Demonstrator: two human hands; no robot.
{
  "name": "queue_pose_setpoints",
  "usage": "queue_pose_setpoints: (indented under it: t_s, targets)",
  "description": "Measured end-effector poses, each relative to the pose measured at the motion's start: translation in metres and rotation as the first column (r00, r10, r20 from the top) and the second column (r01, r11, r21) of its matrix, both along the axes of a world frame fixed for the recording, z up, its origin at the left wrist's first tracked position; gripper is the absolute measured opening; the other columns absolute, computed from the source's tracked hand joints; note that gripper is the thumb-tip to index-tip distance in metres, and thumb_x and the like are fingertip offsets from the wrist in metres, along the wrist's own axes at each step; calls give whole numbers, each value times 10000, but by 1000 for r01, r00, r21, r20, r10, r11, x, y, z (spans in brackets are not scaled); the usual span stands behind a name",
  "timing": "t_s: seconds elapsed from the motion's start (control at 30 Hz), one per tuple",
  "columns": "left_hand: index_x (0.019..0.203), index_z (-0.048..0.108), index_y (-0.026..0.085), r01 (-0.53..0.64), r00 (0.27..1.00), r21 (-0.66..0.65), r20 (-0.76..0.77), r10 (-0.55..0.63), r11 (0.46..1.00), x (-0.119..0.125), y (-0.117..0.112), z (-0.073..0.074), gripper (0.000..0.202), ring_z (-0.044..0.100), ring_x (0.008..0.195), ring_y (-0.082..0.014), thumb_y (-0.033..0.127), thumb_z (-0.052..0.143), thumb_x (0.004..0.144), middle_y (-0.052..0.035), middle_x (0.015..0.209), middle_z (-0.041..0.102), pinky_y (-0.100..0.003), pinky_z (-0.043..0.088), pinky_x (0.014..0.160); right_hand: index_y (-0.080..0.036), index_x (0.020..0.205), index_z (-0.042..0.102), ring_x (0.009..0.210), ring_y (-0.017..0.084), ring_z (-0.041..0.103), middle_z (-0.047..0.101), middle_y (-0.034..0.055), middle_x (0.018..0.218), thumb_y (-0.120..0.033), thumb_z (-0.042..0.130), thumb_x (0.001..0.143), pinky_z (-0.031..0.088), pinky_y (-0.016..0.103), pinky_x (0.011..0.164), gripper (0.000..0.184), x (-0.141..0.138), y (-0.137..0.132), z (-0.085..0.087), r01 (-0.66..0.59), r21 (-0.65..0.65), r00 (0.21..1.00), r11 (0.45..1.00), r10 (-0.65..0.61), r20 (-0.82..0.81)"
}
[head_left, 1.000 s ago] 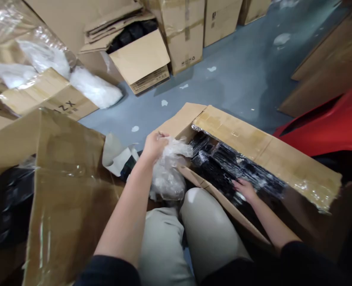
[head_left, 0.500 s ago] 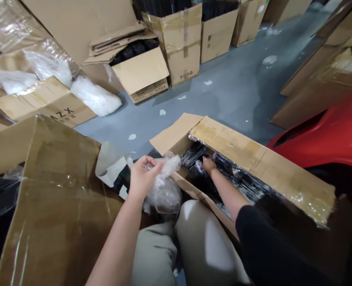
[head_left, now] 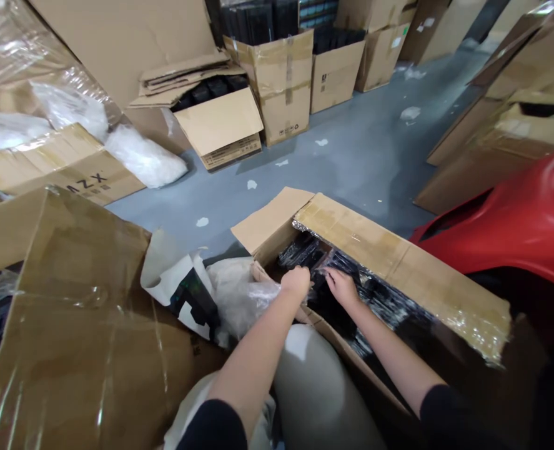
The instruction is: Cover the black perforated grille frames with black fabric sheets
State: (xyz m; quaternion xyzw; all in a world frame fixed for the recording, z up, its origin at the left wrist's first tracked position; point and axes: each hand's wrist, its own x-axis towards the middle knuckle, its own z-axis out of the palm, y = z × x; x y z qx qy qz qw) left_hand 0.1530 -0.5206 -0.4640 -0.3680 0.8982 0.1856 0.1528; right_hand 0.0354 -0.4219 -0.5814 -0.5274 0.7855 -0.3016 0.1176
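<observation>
My left hand (head_left: 296, 284) is closed in a fist over the near side of an open cardboard box (head_left: 401, 247). My right hand (head_left: 341, 286) pinches thin clear plastic film just to its right, over the same box. Film also shows at the edge of the left fist, whose fingertips are mostly hidden. Inside the box lie several black items (head_left: 382, 294) in shiny clear wrapping; their kind I cannot make out. Left of my left hand, crumpled clear plastic bags (head_left: 239, 294) bulge beside the box, close to my knee.
A large brown carton (head_left: 84, 312) stands at my left, with a white and black printed sheet (head_left: 183, 290) against it. Something red and smooth (head_left: 524, 219) is at the right. Across the grey floor (head_left: 277, 178) stand more cartons (head_left: 277, 87) with black contents.
My left hand has moved right from the crumpled clear plastic to over the box. My right hand has drawn back slightly from deeper among the black items. The view has shifted slightly.
</observation>
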Motion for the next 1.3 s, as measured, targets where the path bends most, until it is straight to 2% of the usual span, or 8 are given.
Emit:
queue_pose_setpoints:
  t_s: [0.13, 0.3, 0.5, 0.73, 0.9, 1.07, 1.13, 1.3]
  targets:
    - [924, 544, 164, -18, 1000, -13, -20, 18, 1000, -13, -2, -14, 221, 593, 809, -251, 291, 429, 784, -155, 892, 605, -325, 418, 659, -177, 1016, 552, 979, 166, 522, 584, 72, 1045, -229, 326, 823, 372, 309, 896, 302, 1, -8, 21, 4, -195, 997, 981, 11, 79]
    - [952, 493, 199, -93, 967, -35, -243, 82, 995, -6, -25, 11, 261, 582, 705, -181, 374, 466, 760, -75, 779, 624, -268, 390, 645, -171, 1095, 487, 988, 180, 519, 567, 74, 1077, -315, 444, 778, 379, 332, 891, 351, -12, -20, 34, 125, -267, 940, 956, -28, 339]
    - [667, 516, 175, -163, 851, 84, -492, 184, 983, 2, -29, 8, 217, 490, 578, -119, 310, 396, 788, -5, 597, 548, -223, 352, 587, -135, 888, 586, 804, 192, 583, 638, 62, 873, -378, 598, 657, 435, 349, 770, 335, -19, 13, 0, 36, -132, 644, 991, 78, 761]
    - [645, 495, 169, -380, 666, 224, -607, 433, 898, -13, -12, -22, 190, 449, 556, -117, 248, 384, 777, 6, 579, 494, -229, 335, 576, -141, 799, 588, 641, 134, 588, 634, 18, 738, -362, 674, 578, 456, 259, 591, 325, -8, 63, -30, 54, 124, 197, 991, -132, 972]
    - [606, 471, 166, -475, 601, 296, -579, 552, 828, -9, -24, -25, 241, 448, 544, -122, 271, 358, 791, 0, 554, 480, -230, 333, 557, -135, 726, 564, 548, 114, 579, 622, 13, 661, -374, 679, 569, 450, 236, 528, 308, -1, 76, -32, 51, 175, 92, 983, -179, 979]
    - [578, 456, 192, -418, 691, 211, -557, 460, 884, -6, -25, -18, 204, 431, 515, -122, 300, 446, 751, 24, 503, 437, -230, 312, 548, -150, 604, 496, 476, 81, 534, 551, -32, 520, -374, 705, 533, 429, 190, 463, 314, 5, 84, -33, 238, 198, 25, 951, -210, 977]
    - [529, 423, 190, -466, 591, 263, -619, 518, 845, -9, -27, -14, 251, 417, 503, -110, 314, 445, 746, 32, 485, 413, -220, 309, 536, -163, 570, 456, 410, 58, 481, 518, -49, 475, -397, 704, 526, 400, 169, 405, 343, 9, 87, -36, 340, 229, 15, 912, -249, 968]
    - [512, 391, 176, -491, 147, 625, -627, 765, 607, -8, -53, 9, 277, 352, 430, -65, 367, 559, 623, 69, 446, 366, -188, 275, 447, -181, 615, 443, 480, 74, 528, 576, -18, 587, -428, 669, 542, 451, 185, 459, 342, 13, 91, -46, 571, 276, 40, 773, -362, 931]
